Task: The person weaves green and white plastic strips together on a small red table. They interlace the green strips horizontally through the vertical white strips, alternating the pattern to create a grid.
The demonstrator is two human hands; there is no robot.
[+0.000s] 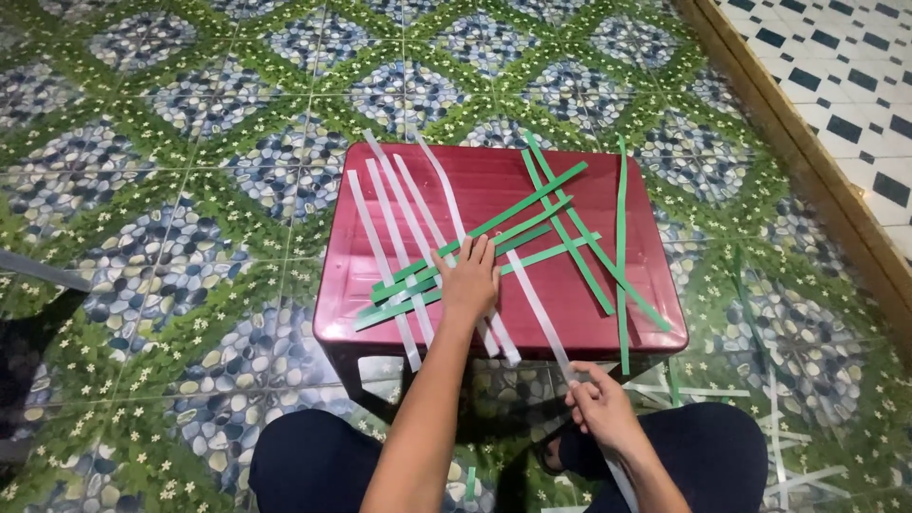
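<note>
A dark red plastic stool (617,214) stands on the tiled floor in front of my knees. White paper strips (385,209) and green paper strips (560,204) lie crossed on its top. My left hand (468,280) presses flat, fingers spread, on the crossing strips near the stool's front edge. My right hand (600,404) is below the front edge, pinching the lower end of one white strip (539,318) that runs up under the green strips. One green strip (622,256) lies nearly straight along the right side.
The floor (190,190) has green leaf and pebble patterned tiles. More loose white and green strips (760,418) lie on the floor at the lower right. A wooden threshold (807,152) and black-and-white tiles are at the far right. A dark object (28,332) sits at the left edge.
</note>
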